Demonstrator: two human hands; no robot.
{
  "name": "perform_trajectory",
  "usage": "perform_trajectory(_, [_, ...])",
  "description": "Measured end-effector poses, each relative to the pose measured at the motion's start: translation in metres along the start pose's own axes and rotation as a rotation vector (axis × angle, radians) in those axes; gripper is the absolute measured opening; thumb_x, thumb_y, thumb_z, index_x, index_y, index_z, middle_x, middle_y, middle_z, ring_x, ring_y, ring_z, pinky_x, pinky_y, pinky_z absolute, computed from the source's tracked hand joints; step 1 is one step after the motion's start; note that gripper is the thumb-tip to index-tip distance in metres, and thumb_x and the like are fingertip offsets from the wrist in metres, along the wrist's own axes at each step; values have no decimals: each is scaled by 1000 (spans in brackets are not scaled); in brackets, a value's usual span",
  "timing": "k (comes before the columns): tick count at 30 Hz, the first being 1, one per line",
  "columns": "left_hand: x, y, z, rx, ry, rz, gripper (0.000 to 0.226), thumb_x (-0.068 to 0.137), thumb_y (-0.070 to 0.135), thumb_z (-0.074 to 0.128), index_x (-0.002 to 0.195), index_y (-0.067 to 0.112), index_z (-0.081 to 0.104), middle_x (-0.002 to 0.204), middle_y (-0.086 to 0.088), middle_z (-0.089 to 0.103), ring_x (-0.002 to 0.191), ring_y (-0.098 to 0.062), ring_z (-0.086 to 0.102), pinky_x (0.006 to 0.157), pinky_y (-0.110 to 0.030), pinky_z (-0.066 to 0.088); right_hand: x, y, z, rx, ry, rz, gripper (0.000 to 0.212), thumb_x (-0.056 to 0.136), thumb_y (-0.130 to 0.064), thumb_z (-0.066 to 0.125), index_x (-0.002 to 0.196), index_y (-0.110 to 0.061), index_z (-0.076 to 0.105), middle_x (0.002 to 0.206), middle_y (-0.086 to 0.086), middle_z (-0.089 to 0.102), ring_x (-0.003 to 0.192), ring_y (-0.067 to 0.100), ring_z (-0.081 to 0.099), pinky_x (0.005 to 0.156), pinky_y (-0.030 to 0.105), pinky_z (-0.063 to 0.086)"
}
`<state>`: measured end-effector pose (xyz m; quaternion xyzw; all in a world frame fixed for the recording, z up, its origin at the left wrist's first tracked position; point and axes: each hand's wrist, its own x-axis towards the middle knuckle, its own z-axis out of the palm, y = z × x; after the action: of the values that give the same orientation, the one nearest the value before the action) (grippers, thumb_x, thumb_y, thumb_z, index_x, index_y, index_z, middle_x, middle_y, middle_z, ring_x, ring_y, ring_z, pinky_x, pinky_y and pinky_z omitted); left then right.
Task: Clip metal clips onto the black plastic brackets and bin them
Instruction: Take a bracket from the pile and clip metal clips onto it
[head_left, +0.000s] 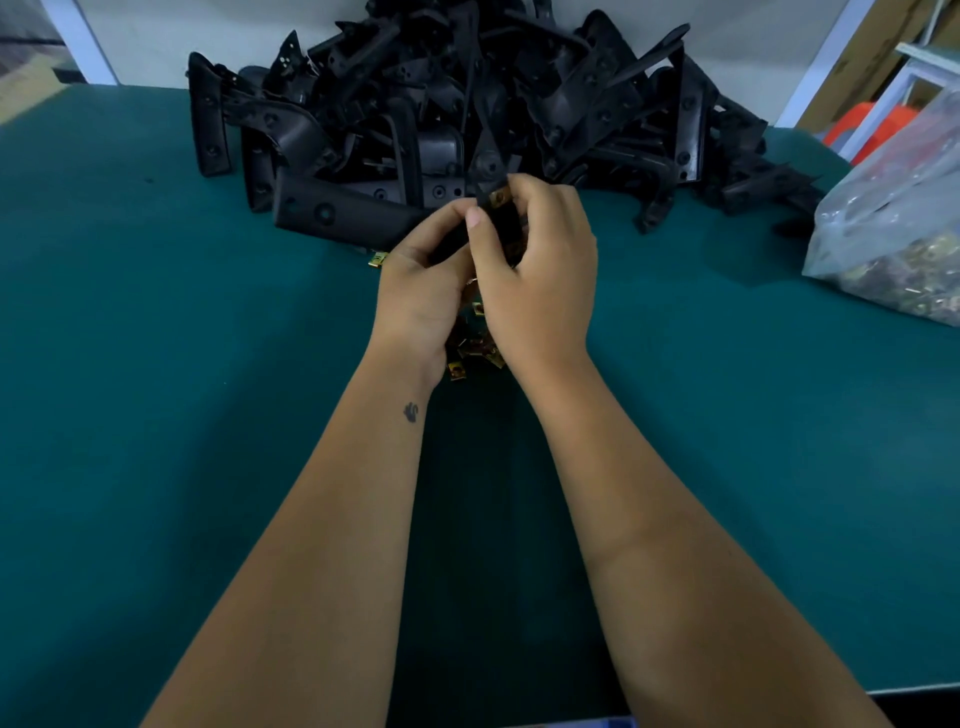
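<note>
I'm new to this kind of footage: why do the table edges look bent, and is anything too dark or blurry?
Head view: the wide-angle lens bows the green table; the bracket pile reads as near-black with little detail; shadow between the forearms dims the loose clips; the plastic bag looks soft at the edge.

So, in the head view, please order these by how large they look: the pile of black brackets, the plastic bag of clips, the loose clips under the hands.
1. pile of black brackets
2. plastic bag of clips, cut off by the frame edge
3. loose clips, partly hidden under the hands
</note>
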<state>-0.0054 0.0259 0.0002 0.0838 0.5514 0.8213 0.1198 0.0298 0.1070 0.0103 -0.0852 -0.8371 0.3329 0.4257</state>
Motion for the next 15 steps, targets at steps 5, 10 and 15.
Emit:
perform_trajectory(5, [-2, -1, 3, 99, -3, 55, 18, 93, 9, 66, 107, 19, 73, 103, -3, 74, 90, -15, 67, 81, -32, 54, 2, 5, 2, -12, 45, 47, 26, 93, -27, 64, 106, -5, 67, 101, 5, 65, 95, 21, 60, 87, 43, 46])
perform_trajectory(10, [-2, -3, 4, 187, 30, 98, 23, 94, 8, 64, 115, 13, 71, 105, -5, 73, 91, -12, 66, 84, -30, 55, 1, 7, 6, -19, 3, 100, 26, 96, -27, 60, 108, -4, 63, 104, 6, 64, 97, 22, 59, 89, 44, 46])
perform_trajectory(15, [-2, -2, 5, 178, 90, 122, 25, 91, 6, 67, 107, 23, 74, 100, 7, 75, 97, -9, 69, 91, -29, 56, 4, 8, 6, 141, -88, 223, 21, 96, -30, 59, 108, -13, 62, 105, -1, 64, 98, 13, 59, 87, 34, 49])
